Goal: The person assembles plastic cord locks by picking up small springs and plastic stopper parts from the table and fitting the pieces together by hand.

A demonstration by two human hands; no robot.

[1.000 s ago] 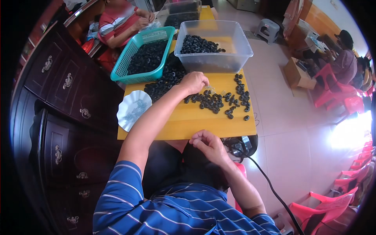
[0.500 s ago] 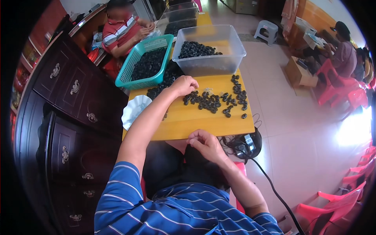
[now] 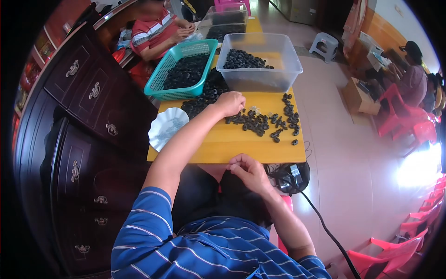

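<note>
My left hand (image 3: 231,103) reaches over the wooden table with its fingers curled down and closed at the edge of a spread of small black ring-shaped pieces (image 3: 254,124). Its fingertips are partly hidden, so what they hold cannot be told. A few small clear pieces (image 3: 254,110) lie just right of it. My right hand (image 3: 249,173) is at the table's near edge, thumb and fingertips pinched together; anything between them is too small to make out. Left of my left forearm sits a white fluted dish (image 3: 161,120) with small greyish pieces inside.
A green basket (image 3: 179,95) and a clear plastic bin (image 3: 260,81), both holding black pieces, stand at the back of the yellow table (image 3: 209,151). Another person (image 3: 153,35) works at the far left. Dark drawers (image 3: 88,97) flank the left; a cable (image 3: 325,223) hangs at right.
The camera view has shifted slightly, moving the table and containers rightward in the picture. My left hand stays closed by the black pieces, and my right hand keeps its pinch at the edge.
</note>
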